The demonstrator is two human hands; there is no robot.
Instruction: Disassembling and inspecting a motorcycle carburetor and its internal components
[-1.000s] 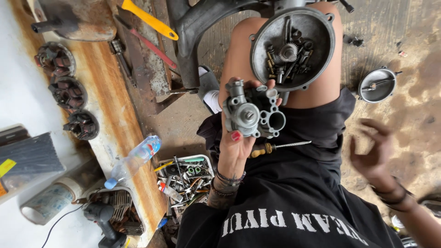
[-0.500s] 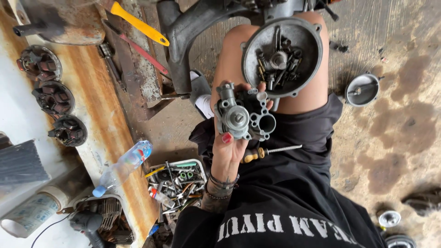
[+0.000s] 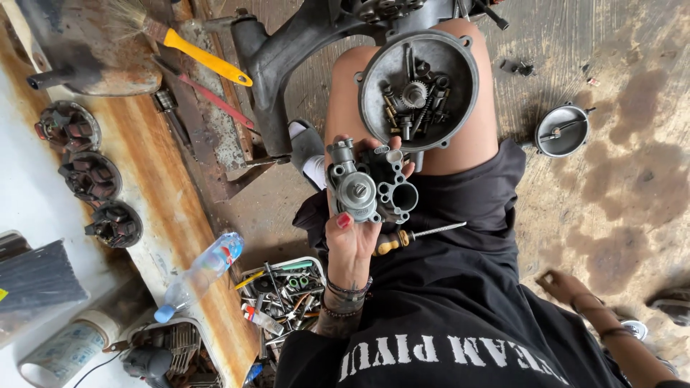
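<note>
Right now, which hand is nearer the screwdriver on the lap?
Left. The left hand holds the carburetor body up, its palm right beside the screwdriver handle. The right hand hangs low, off to the side over the stained floor, holding nothing.

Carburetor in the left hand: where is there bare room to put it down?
Bare concrete floor lies between the thigh and round lid, beyond the right hand. The cover dish on the knee, parts tray and bench are crowded.
</note>
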